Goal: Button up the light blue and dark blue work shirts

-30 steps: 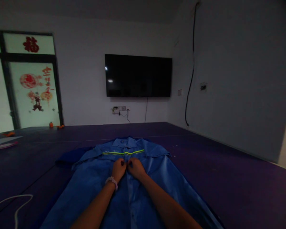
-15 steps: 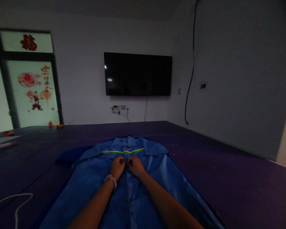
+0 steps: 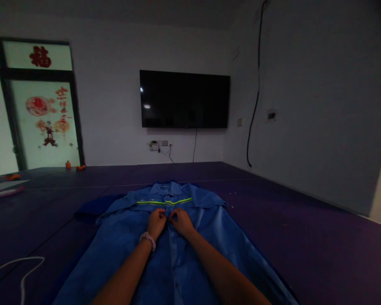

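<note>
A blue work shirt (image 3: pixel 209 237) with a collar and a yellow-green stripe across the chest lies spread out, front up, its collar pointing away from me. My left hand (image 3: pixel 156 221), with a pale scrunchie on the wrist, pinches the front placket just below the stripe. Opposite it, my right hand (image 3: pixel 180 221) has thumb and forefinger closed on the placket's other side. The fingertips almost meet; any button between them is too small to make out. Under the shirt's left side, a darker blue cloth (image 3: pixel 93 208) sticks out.
The shirt lies on a dark purple surface (image 3: pixel 305 237). A white cable (image 3: pixel 31 271) curls at the near left. Papers (image 3: pixel 6 186) and small orange things (image 3: pixel 68 165) are farther left. A black television (image 3: pixel 184 99) hangs on the far wall; a black cable (image 3: pixel 255 106) dangles at right.
Both hands stay at the same spot on the placket, with only slight finger movement. The view has shifted very slightly.
</note>
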`<state>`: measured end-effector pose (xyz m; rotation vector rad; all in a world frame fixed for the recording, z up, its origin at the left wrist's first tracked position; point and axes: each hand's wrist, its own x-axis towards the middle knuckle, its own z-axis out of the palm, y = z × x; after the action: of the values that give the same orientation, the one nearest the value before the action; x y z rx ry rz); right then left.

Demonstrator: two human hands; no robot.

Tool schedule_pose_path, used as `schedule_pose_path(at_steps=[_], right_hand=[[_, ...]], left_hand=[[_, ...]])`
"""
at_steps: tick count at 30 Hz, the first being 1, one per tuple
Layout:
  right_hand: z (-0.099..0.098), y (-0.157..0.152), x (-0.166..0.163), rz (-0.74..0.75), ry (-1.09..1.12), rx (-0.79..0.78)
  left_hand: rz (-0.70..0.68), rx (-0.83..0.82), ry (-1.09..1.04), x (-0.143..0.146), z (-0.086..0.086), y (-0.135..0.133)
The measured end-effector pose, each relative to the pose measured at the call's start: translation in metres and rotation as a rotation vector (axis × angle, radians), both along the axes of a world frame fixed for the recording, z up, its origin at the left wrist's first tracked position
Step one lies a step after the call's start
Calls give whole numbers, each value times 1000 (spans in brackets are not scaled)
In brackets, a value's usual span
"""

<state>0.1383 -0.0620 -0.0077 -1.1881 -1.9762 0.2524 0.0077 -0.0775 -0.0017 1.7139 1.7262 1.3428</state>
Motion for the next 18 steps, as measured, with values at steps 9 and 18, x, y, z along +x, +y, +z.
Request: schedule_pose_path(at_steps=[9, 18], right_hand=[[1, 0, 1, 3, -2, -1], [1, -1, 1, 0, -14, -9]], left_hand=[[-17, 5, -23, 1, 1, 0], [-27, 1, -34, 1, 3, -1]])
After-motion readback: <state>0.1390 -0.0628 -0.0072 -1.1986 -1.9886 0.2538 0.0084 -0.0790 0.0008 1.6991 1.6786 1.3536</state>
